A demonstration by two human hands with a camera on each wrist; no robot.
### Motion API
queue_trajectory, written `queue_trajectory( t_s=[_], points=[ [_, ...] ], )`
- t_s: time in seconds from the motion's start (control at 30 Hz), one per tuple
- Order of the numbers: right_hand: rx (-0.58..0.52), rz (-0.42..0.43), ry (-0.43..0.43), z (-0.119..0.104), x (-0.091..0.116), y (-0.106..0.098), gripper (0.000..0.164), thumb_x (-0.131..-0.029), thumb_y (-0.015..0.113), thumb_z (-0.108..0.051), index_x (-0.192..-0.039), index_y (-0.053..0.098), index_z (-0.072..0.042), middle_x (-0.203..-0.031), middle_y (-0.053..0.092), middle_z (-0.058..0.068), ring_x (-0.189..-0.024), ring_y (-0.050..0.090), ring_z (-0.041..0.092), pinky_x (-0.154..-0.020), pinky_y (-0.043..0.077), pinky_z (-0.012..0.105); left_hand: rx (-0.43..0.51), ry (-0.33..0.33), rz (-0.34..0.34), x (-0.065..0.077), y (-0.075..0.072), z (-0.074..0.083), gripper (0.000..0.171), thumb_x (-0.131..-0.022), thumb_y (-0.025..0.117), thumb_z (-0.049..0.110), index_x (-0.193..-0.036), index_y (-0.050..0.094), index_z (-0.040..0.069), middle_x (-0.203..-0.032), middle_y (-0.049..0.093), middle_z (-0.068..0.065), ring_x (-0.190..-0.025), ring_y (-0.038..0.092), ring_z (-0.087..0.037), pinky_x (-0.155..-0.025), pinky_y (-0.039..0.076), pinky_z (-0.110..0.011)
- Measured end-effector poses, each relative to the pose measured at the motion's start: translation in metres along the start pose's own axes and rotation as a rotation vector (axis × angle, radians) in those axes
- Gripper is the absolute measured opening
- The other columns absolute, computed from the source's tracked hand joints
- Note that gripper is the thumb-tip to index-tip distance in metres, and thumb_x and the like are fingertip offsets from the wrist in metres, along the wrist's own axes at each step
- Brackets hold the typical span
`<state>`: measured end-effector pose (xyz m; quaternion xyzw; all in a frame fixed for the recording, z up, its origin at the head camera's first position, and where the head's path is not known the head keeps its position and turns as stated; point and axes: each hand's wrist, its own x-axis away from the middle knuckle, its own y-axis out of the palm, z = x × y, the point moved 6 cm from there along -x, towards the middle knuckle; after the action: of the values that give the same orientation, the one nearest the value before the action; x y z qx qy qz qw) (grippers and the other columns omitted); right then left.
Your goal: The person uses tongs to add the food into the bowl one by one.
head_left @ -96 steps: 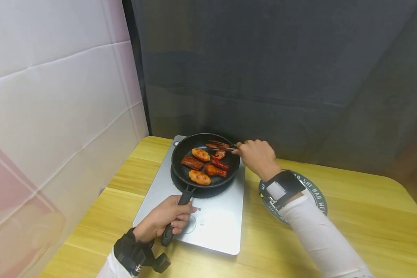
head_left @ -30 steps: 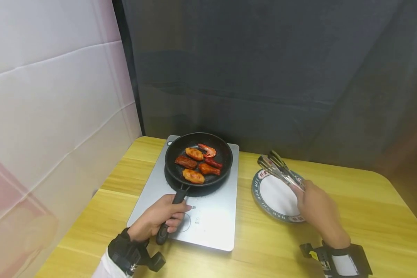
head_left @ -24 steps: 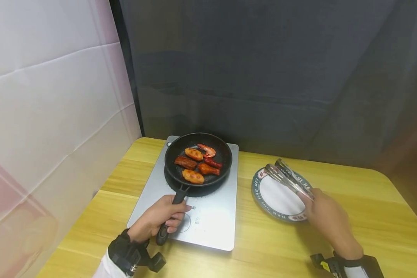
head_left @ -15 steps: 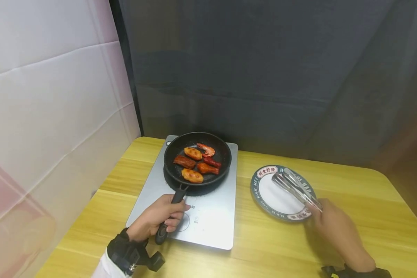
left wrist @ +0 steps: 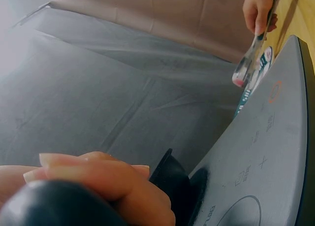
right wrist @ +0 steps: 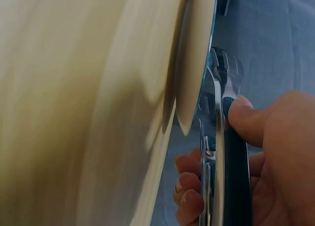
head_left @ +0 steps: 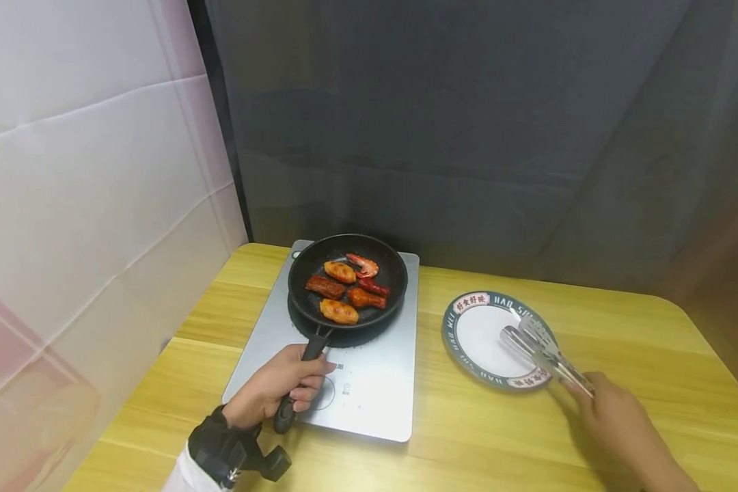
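My left hand (head_left: pixel 285 383) grips the black handle of the frying pan (head_left: pixel 307 311), which sits on the silver induction cooktop (head_left: pixel 381 396). Inside the pan lie a curled shrimp (head_left: pixel 364 266), two golden chicken wings (head_left: pixel 339 311), a drumstick (head_left: pixel 367 298), a dark slab of meat (head_left: pixel 325 286) and a dark red piece (head_left: pixel 374 285). My right hand (head_left: pixel 621 417) holds metal tongs (head_left: pixel 556 360) by their grips, thumb on one side and curled fingers on the other in the right wrist view. Nothing is between the tongs' spread tips, which are over the right part of the plate (head_left: pixel 455 345).
The wooden table (head_left: pixel 492 437) carries the cooktop at left and the plate at right. A dark curtain (head_left: pixel 443 137) hangs behind it, and a pale curtain (head_left: pixel 111 205) stands along the left side.
My right hand has moved the tongs from the shrimp in the pan to the plate, then down and right. The shrimp now lies free in the pan. The left hand keeps its grip.
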<state>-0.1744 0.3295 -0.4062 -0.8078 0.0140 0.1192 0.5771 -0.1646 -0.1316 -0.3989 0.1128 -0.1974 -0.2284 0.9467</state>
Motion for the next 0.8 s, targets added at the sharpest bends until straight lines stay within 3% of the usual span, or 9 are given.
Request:
queue_trajectory(
  t_s=[0.27, 0.57, 0.7, 0.8],
  points=[
    [-0.019, 0.017, -0.023, 0.0064, 0.0061, 0.0034, 0.033, -0.095, 0.059, -0.018, -0.104, 0.052, 0.014, -0.073, 0.06, 0.02, -0.063, 0.059, 0.039, -0.054, 0.046, 0.057, -0.047, 0.016, -0.011, 0.0018, -0.0007, 0.0016, 0.023, -0.093, 0.054, 0.006, -0.077, 0.038, 0.009, -0.056, 0.033, 0.006, -0.04, 0.029, -0.003, -0.034, 0.029, -0.016],
    [-0.007, 0.03, -0.081, 0.0076, 0.0089, 0.0026, 0.032, -0.089, 0.069, -0.02, -0.099, 0.058, 0.008, -0.08, 0.062, 0.019, -0.07, 0.061, 0.042, -0.06, 0.048, 0.058, -0.044, 0.012, -0.012, 0.0023, 0.0, 0.0017, 0.024, -0.092, 0.054, 0.005, -0.076, 0.037, 0.01, -0.055, 0.033, 0.006, -0.04, 0.029, -0.003, -0.034, 0.028, -0.016],
    [0.008, 0.002, -0.082, 0.0078, 0.0089, 0.0024, 0.031, -0.087, 0.071, -0.02, -0.095, 0.06, 0.008, -0.079, 0.062, 0.014, -0.07, 0.061, 0.037, -0.059, 0.049, 0.056, -0.046, 0.012, -0.015, 0.0016, 0.0004, 0.0017, 0.024, -0.092, 0.054, 0.005, -0.076, 0.037, 0.01, -0.055, 0.033, 0.006, -0.04, 0.029, -0.003, -0.034, 0.028, -0.016],
    [0.007, -0.048, -0.053, 0.0079, 0.0076, 0.0037, 0.035, -0.09, 0.068, -0.023, -0.097, 0.059, 0.01, -0.082, 0.062, 0.017, -0.074, 0.062, 0.041, -0.063, 0.049, 0.057, -0.052, 0.015, -0.02, 0.0011, 0.0001, 0.0018, 0.023, -0.092, 0.054, 0.005, -0.077, 0.037, 0.009, -0.056, 0.033, 0.006, -0.04, 0.029, -0.003, -0.035, 0.029, -0.016]
  ],
)
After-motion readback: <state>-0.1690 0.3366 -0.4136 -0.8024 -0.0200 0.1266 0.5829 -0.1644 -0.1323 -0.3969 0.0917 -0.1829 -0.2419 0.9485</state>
